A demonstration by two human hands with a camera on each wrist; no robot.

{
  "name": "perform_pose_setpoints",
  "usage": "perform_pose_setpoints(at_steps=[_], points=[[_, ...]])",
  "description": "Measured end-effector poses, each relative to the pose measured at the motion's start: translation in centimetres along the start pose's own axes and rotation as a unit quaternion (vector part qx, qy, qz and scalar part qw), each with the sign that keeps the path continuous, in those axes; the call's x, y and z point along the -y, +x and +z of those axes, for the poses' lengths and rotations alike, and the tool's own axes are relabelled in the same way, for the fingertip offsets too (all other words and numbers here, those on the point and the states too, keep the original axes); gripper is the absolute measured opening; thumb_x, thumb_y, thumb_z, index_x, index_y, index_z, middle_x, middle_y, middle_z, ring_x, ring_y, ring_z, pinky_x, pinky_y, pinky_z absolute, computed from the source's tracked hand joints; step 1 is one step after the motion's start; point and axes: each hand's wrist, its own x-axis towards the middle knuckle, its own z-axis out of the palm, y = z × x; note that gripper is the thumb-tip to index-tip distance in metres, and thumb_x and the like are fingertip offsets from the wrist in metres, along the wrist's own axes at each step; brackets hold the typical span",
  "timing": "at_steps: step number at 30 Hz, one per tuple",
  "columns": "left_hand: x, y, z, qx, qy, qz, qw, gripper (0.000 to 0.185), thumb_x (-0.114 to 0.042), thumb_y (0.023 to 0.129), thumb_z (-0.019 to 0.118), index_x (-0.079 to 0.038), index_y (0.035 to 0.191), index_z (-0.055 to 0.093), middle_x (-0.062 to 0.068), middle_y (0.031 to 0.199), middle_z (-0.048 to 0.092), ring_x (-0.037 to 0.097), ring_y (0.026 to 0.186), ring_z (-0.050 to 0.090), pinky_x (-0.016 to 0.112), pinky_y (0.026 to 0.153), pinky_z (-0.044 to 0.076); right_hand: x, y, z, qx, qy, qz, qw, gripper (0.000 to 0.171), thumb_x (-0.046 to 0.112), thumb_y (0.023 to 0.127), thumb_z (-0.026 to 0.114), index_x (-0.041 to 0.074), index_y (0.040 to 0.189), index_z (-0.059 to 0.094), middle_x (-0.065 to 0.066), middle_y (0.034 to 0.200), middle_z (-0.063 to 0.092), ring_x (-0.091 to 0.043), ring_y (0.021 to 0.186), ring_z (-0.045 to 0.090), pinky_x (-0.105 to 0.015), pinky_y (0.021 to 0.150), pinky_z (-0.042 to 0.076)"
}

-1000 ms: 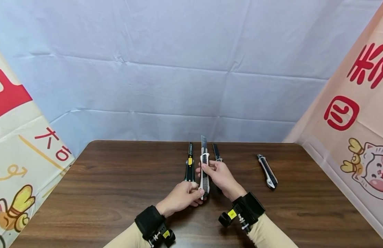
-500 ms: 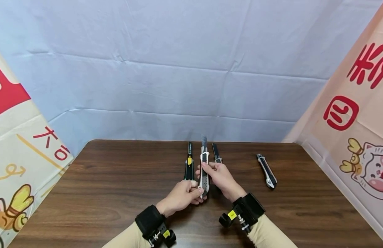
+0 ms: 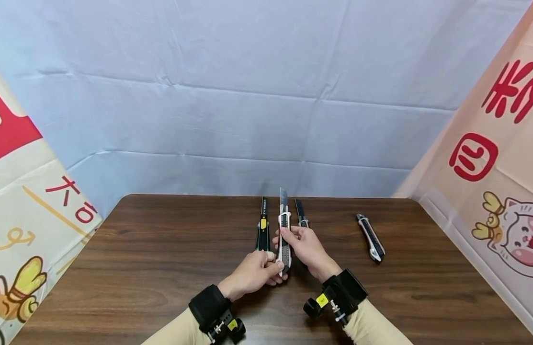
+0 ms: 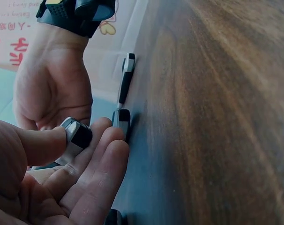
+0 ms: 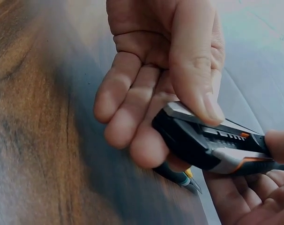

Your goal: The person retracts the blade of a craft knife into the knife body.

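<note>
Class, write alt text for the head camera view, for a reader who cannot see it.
Two hands hold a white and black utility knife above a dark wooden table, blade pointing away: the left hand grips its near end, the right hand its middle. Three more utility knives lie on the table, one far right.

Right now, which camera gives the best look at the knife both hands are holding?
The head view: the held knife shows whole, blade out. The right wrist view shows only its butt end between the fingers; the left wrist view shows just the end cap under the thumb.
</note>
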Motion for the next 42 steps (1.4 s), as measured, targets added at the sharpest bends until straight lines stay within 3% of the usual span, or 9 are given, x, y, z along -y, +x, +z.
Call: perform_pose_setpoints(at_steps=[5, 22, 32, 42], points=[[0.1, 0.0, 0.0, -0.003, 0.001, 0.0, 1.0, 0.022, -0.013, 0.1, 0.054, 0.004, 0.103, 0.066, 0.024, 0.09, 0.073, 0.033, 0.083, 0.072, 0.035, 0.07, 0.062, 0.1, -0.1, 0.0, 0.006, 0.008, 0.0, 1.0, 0.036, 0.026, 0.101, 0.054, -0.003, 0.121, 0.061, -0.013, 0.103, 0.074, -0.019, 0.098, 0.07, -0.024, 0.083, 0.053], [0.0, 0.1, 0.1, -0.008, 0.009, 0.002, 0.9999, 0.021, -0.013, 0.1, 0.054, 0.003, 0.101, 0.067, 0.023, 0.088, 0.073, 0.032, 0.082, 0.073, 0.034, 0.069, 0.062, 0.2, -0.3, 0.0, 0.024, -0.003, -0.01, 1.0, 0.036, 0.02, 0.102, 0.053, -0.006, 0.126, 0.057, -0.018, 0.109, 0.072, -0.021, 0.103, 0.069, -0.026, 0.088, 0.053], [-0.3, -0.1, -0.2, -0.006, -0.031, -0.016, 0.9994, 0.026, -0.016, 0.101, 0.053, 0.006, 0.108, 0.065, 0.023, 0.097, 0.072, 0.032, 0.088, 0.072, 0.035, 0.073, 0.062, 0.7, -0.3, -0.2, 0.015, 0.015, -0.008, 1.0, 0.037, 0.022, 0.102, 0.053, -0.005, 0.127, 0.057, -0.017, 0.111, 0.072, -0.021, 0.101, 0.069, -0.025, 0.082, 0.054], [0.3, -0.3, -0.1, -0.01, -0.053, 0.009, 0.9985, 0.027, -0.012, 0.101, 0.052, 0.01, 0.111, 0.064, 0.029, 0.098, 0.071, 0.034, 0.089, 0.072, 0.034, 0.076, 0.061, -0.5, 0.1, -0.4, 0.044, 0.051, 0.003, 0.998, 0.048, 0.032, 0.1, 0.055, -0.01, 0.124, 0.056, -0.012, 0.104, 0.072, -0.012, 0.088, 0.069, -0.026, 0.078, 0.058]])
